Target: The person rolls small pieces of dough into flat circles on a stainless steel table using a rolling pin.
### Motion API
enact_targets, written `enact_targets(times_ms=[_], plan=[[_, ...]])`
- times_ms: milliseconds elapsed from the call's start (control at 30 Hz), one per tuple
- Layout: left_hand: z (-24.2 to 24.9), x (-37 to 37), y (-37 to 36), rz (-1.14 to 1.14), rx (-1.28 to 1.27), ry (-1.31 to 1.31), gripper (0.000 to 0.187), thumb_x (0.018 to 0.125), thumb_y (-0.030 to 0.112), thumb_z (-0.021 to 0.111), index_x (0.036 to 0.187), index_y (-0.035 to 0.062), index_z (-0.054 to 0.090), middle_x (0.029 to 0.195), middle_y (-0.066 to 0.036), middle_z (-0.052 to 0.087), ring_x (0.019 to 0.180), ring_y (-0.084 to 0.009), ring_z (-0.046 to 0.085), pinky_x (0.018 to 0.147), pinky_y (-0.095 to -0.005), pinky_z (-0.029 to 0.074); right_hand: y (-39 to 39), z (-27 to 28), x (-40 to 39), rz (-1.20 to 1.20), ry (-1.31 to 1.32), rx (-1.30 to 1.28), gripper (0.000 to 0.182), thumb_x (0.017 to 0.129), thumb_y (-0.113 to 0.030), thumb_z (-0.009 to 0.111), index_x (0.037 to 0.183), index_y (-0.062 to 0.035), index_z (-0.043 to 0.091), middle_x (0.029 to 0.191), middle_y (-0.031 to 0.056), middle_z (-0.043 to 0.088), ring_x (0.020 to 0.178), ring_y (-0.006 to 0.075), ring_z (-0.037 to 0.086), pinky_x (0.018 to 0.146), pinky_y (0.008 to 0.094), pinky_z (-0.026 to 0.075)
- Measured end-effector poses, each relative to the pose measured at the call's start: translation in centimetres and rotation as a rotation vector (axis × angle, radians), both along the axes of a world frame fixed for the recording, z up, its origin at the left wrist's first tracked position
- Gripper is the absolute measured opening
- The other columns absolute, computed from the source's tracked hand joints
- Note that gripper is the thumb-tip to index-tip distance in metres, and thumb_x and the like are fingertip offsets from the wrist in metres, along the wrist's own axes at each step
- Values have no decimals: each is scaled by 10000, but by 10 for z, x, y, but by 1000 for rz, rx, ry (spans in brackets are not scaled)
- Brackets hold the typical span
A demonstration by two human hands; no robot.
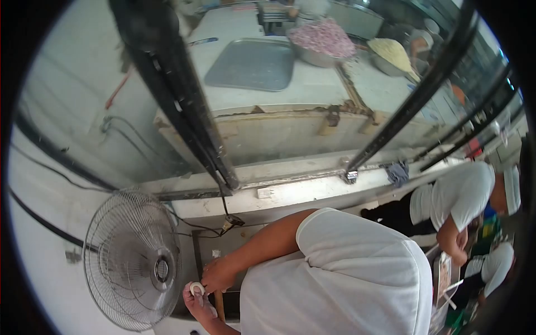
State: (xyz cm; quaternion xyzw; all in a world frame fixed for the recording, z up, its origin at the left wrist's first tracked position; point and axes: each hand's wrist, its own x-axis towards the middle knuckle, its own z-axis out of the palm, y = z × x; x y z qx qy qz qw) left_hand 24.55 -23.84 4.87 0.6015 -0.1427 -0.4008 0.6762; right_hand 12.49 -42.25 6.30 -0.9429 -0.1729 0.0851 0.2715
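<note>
Fan (133, 258): wire-guarded, just beside both hands. Tray (252, 64): metal, on table (312, 84) beyond glass, well apart. Right hand (219, 274): fingers curled, touching dough piece. Left hand (196, 301): cupped, partly closed, holding dough piece (196, 288), small, white, round.

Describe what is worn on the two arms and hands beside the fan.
The upper hand and lower hand wear no gloves or watch. The upper arm is uncovered up to a loose white short sleeve; the lower arm's sleeve is out of view.
</note>
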Motion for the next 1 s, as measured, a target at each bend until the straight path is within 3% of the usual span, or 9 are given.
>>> enact_targets(times_ms=[333, 500, 633, 800, 1000], plan=[[9, 10, -66, -210, 72, -56, 420, 1016, 236, 755, 1348, 37, 594, 1147, -60, 618, 1030, -166, 626, 838, -303, 546, -27, -3, -20, -233, 6, 31, 570, 873, -286, 804, 1408, -161, 652, 1239, 146, 673, 1226, 400, 639, 1075, 546, 482], [16, 24, -64, -320, 137, -167, 430, 1008, 265, 770, 1333, 44, 596, 1132, -60, 614, 945, -153, 630, 775, -290, 549, -32, -1, -29, -303, -3, 24, 467, 878, -307, 795, 1269, -83, 671, 1203, 159, 650, 1158, 397, 673, 1010, 547, 520], [23, 31, -58, -297, 164, -172, 403, 1018, 259, 756, 1325, 53, 594, 1116, -53, 605, 895, -143, 618, 750, -290, 546, -32, -8, -30, -329, -23, 47, 373, 898, -339, 783, 1148, -81, 681, 1164, 142, 646, 1130, 382, 683, 959, 537, 539], [24, 31, -43, -200, 183, -208, 314, 1079, 257, 670, 1330, 77, 610, 1199, -45, 585, 957, -135, 578, 789, -274, 531, -23, -16, -25, -293, -66, 46, 380, 896, -348, 782, 1140, -80, 667, 1168, 142, 640, 1135, 385, 679, 952, 537, 537], [15, 27, -31, -104, 194, -140, 301, 1091, 259, 651, 1329, 82, 601, 1175, -37, 565, 937, -130, 551, 778, -270, 513, -17, -14, -24, -254, -35, 56, 385, 896, -352, 780, 1136, -75, 660, 1182, 138, 637, 1148, 380, 676, 983, 534, 521]])
